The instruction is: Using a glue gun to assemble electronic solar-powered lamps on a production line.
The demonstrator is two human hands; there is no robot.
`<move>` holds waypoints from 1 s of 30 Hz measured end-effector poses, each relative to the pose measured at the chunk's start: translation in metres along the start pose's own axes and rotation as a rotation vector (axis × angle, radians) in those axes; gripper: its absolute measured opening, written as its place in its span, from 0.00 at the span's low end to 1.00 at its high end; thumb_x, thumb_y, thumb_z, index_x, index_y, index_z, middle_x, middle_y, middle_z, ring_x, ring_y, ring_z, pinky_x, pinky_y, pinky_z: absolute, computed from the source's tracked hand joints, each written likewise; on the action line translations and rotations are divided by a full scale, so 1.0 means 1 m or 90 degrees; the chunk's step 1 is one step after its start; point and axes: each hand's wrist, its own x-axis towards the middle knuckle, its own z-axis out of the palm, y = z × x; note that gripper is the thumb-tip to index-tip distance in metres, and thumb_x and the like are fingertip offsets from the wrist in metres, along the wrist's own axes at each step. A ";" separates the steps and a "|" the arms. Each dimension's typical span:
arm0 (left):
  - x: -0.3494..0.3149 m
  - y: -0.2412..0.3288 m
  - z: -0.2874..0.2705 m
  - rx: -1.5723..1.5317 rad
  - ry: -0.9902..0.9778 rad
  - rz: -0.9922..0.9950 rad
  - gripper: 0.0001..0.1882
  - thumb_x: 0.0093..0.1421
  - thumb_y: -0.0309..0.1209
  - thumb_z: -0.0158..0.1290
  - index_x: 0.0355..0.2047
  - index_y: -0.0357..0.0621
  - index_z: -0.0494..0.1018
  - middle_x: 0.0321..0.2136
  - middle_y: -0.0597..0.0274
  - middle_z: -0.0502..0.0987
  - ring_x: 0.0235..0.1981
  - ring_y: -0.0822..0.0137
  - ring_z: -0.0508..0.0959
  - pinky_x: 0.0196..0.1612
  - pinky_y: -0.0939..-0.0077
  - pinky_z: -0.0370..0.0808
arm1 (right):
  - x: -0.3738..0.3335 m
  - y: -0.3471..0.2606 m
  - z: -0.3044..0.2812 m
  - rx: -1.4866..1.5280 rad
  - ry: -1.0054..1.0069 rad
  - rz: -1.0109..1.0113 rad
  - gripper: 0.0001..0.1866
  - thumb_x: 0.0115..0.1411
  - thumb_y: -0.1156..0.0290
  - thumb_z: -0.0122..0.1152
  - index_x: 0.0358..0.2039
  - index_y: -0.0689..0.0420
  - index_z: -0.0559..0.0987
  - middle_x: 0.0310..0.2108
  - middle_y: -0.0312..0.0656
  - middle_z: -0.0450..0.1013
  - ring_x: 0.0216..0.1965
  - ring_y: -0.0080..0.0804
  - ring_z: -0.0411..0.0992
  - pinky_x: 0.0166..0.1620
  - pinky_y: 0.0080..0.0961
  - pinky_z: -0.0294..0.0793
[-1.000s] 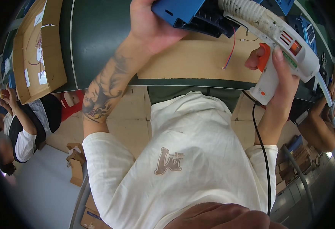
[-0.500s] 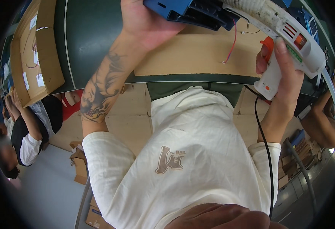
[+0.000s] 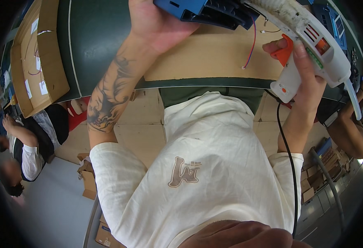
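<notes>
My left hand (image 3: 163,27) grips a blue and black plastic housing (image 3: 214,12) at the top edge of the view; part of the fingers is hidden behind it. A thin red and blue wire (image 3: 250,47) with a small white plug hangs from the housing. In my right hand (image 3: 307,68) is a white hot glue gun (image 3: 328,45), its dirty nozzle end reaching left to the housing. My fingers lie at its orange trigger (image 3: 284,50). A clear glue stick (image 3: 353,99) sticks out of its back, and a black cord (image 3: 286,144) runs down from its handle.
Under the housing a sheet of brown cardboard (image 3: 206,58) covers part of the dark green table (image 3: 101,41). An open cardboard box (image 3: 49,53) with wires stands at the left. Another blue device (image 3: 328,20) lies far right. Other people sit at the left (image 3: 32,144) and right (image 3: 346,132).
The glue gun has shifted slightly left, and more of my right hand's fingers shows beside the trigger. My left hand and the housing have moved up very slightly.
</notes>
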 end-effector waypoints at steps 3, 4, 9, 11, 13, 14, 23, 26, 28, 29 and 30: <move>0.001 0.003 -0.011 -0.001 -0.024 0.000 0.23 0.65 0.39 0.50 0.56 0.37 0.70 0.50 0.45 0.78 0.50 0.51 0.79 0.59 0.52 0.72 | -0.001 -0.002 -0.002 -0.046 -0.018 0.005 0.21 0.65 0.67 0.59 0.51 0.71 0.74 0.38 0.54 0.79 0.39 0.40 0.80 0.45 0.33 0.79; -0.001 0.006 -0.016 -0.007 -0.017 -0.018 0.29 0.63 0.44 0.52 0.58 0.36 0.67 0.50 0.41 0.77 0.51 0.49 0.78 0.60 0.54 0.72 | -0.001 -0.003 -0.003 -0.080 -0.035 -0.002 0.19 0.66 0.69 0.58 0.51 0.71 0.74 0.40 0.54 0.79 0.40 0.39 0.80 0.46 0.33 0.79; -0.022 0.013 -0.032 0.508 0.103 0.063 0.30 0.60 0.48 0.52 0.59 0.48 0.69 0.56 0.55 0.74 0.52 0.54 0.77 0.56 0.52 0.73 | -0.003 -0.004 0.003 -0.193 -0.044 -0.150 0.16 0.63 0.75 0.62 0.51 0.67 0.76 0.39 0.47 0.81 0.39 0.32 0.79 0.46 0.27 0.78; -0.014 0.007 -0.012 0.382 0.173 0.079 0.30 0.60 0.48 0.52 0.59 0.48 0.69 0.56 0.55 0.74 0.52 0.54 0.76 0.58 0.51 0.71 | -0.006 0.001 0.002 -0.052 -0.044 -0.114 0.17 0.62 0.75 0.64 0.51 0.66 0.76 0.40 0.48 0.81 0.42 0.33 0.79 0.49 0.28 0.77; -0.007 0.015 0.001 0.076 0.120 0.035 0.31 0.61 0.52 0.50 0.60 0.49 0.69 0.57 0.55 0.73 0.58 0.52 0.72 0.64 0.45 0.62 | -0.016 0.005 -0.007 0.095 -0.025 -0.082 0.19 0.64 0.70 0.61 0.52 0.67 0.75 0.42 0.52 0.79 0.44 0.39 0.78 0.49 0.32 0.76; -0.001 0.014 0.004 0.096 0.181 0.055 0.34 0.61 0.56 0.46 0.62 0.51 0.67 0.62 0.52 0.69 0.64 0.48 0.64 0.67 0.38 0.54 | -0.021 0.009 -0.016 0.231 -0.014 -0.035 0.21 0.65 0.65 0.57 0.53 0.68 0.73 0.44 0.56 0.78 0.46 0.45 0.77 0.50 0.36 0.76; 0.058 0.119 0.005 0.069 -0.048 0.170 0.35 0.63 0.57 0.38 0.65 0.53 0.63 0.68 0.47 0.57 0.67 0.41 0.56 0.66 0.26 0.50 | -0.032 0.090 -0.079 0.693 0.064 0.080 0.25 0.66 0.51 0.50 0.44 0.65 0.72 0.37 0.53 0.72 0.44 0.54 0.72 0.37 0.33 0.81; 0.115 0.156 -0.008 0.155 0.007 0.214 0.33 0.66 0.54 0.34 0.65 0.50 0.63 0.67 0.47 0.59 0.68 0.42 0.56 0.67 0.28 0.50 | -0.031 0.091 -0.079 0.787 0.121 0.089 0.24 0.65 0.51 0.53 0.43 0.63 0.72 0.34 0.51 0.72 0.40 0.52 0.72 0.33 0.30 0.82; 0.156 0.180 -0.027 0.171 0.002 0.209 0.32 0.67 0.54 0.35 0.65 0.52 0.62 0.67 0.48 0.58 0.68 0.42 0.55 0.67 0.28 0.49 | -0.031 0.096 -0.083 0.805 0.091 0.123 0.23 0.65 0.51 0.52 0.41 0.63 0.72 0.33 0.52 0.72 0.39 0.52 0.72 0.30 0.31 0.82; 0.172 0.191 -0.035 0.179 0.011 0.203 0.32 0.67 0.55 0.37 0.66 0.54 0.62 0.68 0.49 0.57 0.69 0.42 0.54 0.67 0.27 0.49 | -0.029 0.096 -0.082 0.814 0.086 0.113 0.23 0.65 0.51 0.52 0.41 0.63 0.72 0.33 0.52 0.72 0.39 0.52 0.72 0.30 0.31 0.82; 0.182 0.200 -0.041 0.188 0.008 0.201 0.32 0.67 0.55 0.37 0.66 0.54 0.62 0.68 0.49 0.57 0.69 0.42 0.54 0.67 0.27 0.49 | -0.029 0.092 -0.079 0.788 0.096 0.132 0.24 0.65 0.50 0.52 0.40 0.62 0.73 0.33 0.52 0.72 0.39 0.52 0.73 0.29 0.32 0.81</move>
